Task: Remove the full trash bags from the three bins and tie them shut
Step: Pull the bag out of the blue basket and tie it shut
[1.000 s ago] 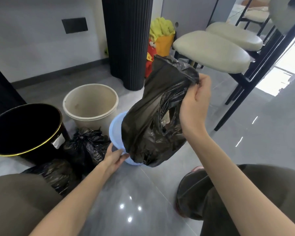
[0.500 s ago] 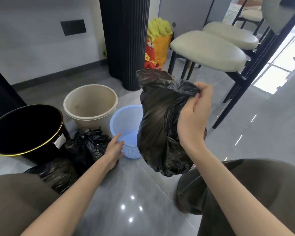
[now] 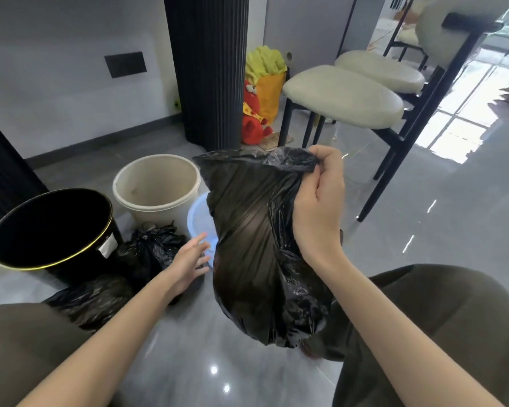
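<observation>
The grip of the right hand point(image 3: 318, 207) is pinching the top of the bag point(image 3: 247, 245), the left hand point(image 3: 188, 262) is hanging loose and empty, and tying is probably going to need both.

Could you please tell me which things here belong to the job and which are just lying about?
Job: held black trash bag, right hand, left hand, blue bin, beige bin, black bin, far floor bag, near floor bag.
Lying about: red plush toy, fries plush, cushioned chairs.
</observation>
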The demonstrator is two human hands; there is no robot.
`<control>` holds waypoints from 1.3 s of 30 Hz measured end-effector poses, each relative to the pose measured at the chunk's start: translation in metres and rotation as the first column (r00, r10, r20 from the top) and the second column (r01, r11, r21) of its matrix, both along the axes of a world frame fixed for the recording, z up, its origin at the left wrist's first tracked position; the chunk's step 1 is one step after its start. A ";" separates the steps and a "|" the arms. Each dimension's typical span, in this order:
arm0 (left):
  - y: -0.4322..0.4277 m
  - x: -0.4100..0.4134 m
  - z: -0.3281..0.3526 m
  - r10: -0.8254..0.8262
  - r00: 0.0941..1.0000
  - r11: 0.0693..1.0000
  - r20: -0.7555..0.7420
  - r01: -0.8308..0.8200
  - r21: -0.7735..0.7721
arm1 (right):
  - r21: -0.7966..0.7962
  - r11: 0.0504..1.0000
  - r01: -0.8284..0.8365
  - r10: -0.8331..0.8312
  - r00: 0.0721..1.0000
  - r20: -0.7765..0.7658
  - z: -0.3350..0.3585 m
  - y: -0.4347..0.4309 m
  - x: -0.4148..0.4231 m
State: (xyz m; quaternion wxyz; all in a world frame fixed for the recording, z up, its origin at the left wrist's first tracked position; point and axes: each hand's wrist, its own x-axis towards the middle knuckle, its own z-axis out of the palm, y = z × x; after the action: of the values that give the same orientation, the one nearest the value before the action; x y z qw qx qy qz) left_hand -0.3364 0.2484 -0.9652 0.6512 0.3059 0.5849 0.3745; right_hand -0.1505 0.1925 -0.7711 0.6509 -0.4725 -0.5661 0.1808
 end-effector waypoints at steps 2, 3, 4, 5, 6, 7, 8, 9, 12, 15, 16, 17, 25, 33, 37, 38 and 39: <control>-0.001 -0.002 0.013 0.001 0.999 0.999 -0.047 0.000 0.032 | -0.046 0.997 -0.063 0.064 0.998 0.012 -0.001 -0.006 -0.001; -0.003 -0.004 0.020 0.005 0.998 0.999 -0.067 -0.002 0.046 | -0.067 0.993 -0.099 0.099 0.995 0.009 -0.003 -0.009 -0.001; -0.005 -0.005 0.026 0.003 0.997 0.998 -0.079 0.002 0.063 | -0.092 0.987 -0.135 0.136 0.991 0.005 -0.004 -0.012 -0.001; -0.007 -0.007 0.032 -0.003 0.996 0.996 -0.085 0.010 0.083 | -0.122 0.977 -0.175 0.177 0.984 0.006 -0.006 -0.015 -0.002; -0.010 -0.008 0.040 -0.004 0.996 0.994 -0.085 0.013 0.106 | -0.158 0.965 -0.211 0.217 0.976 0.017 -0.009 -0.018 -0.002; -0.013 -0.009 0.046 0.004 0.997 0.991 -0.079 0.007 0.131 | -0.200 0.948 -0.246 0.259 0.965 0.037 -0.011 -0.020 -0.003; -0.016 -0.010 0.051 0.024 0.997 0.987 -0.079 -0.011 0.160 | -0.245 0.929 -0.277 0.300 0.952 0.060 -0.015 -0.021 -0.003; -0.019 -0.012 0.055 0.049 0.996 0.980 -0.078 -0.032 0.198 | -0.289 0.907 -0.307 0.342 0.936 0.080 -0.018 -0.022 -0.004; -0.033 -0.020 0.065 0.103 0.988 0.947 -0.117 -0.061 0.317 | -0.388 0.831 -0.398 0.455 0.889 0.061 -0.029 -0.024 -0.009; -0.043 -0.032 0.073 0.110 0.964 0.928 -0.244 -0.011 0.374 | -0.420 0.792 -0.442 0.512 0.857 0.063 -0.041 -0.024 -0.017; -0.045 -0.035 0.075 0.109 0.958 0.922 -0.265 0.002 0.387 | -0.432 0.782 -0.448 0.527 0.847 0.074 -0.046 -0.023 -0.019; -0.048 -0.039 0.076 0.108 0.946 0.921 -0.306 0.021 0.389 | -0.449 0.769 -0.455 0.543 0.836 0.084 -0.051 -0.022 -0.022; -0.079 -0.053 0.097 -0.190 0.742 0.846 -0.643 0.456 0.277 | -0.642 0.651 -0.406 0.686 0.676 0.268 -0.087 -0.016 -0.041; -0.093 -0.053 0.071 -0.508 0.244 0.655 -0.826 0.733 -0.186 | -0.686 0.604 -0.406 0.762 0.545 0.349 -0.117 -0.002 -0.054; -0.080 -0.056 0.044 -0.350 0.342 0.717 -0.872 0.697 -0.015 | -0.694 0.584 -0.422 0.782 0.521 0.342 -0.123 0.002 -0.060; -0.079 -0.054 0.042 -0.309 0.358 0.736 -0.881 0.677 0.017 | -0.699 0.579 -0.419 0.784 0.520 0.338 -0.126 0.004 -0.060; -0.079 -0.052 0.040 -0.274 0.355 0.758 -0.894 0.652 0.027 | -0.707 0.574 -0.413 0.785 0.522 0.332 -0.129 0.007 -0.060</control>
State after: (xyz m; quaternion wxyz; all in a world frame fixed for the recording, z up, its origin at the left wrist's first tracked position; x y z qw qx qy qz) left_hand -0.3882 0.1696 -0.9250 0.2846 0.7229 0.6252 0.0749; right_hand -0.2107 0.1994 -0.9002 0.1515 -0.4284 -0.7998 0.3923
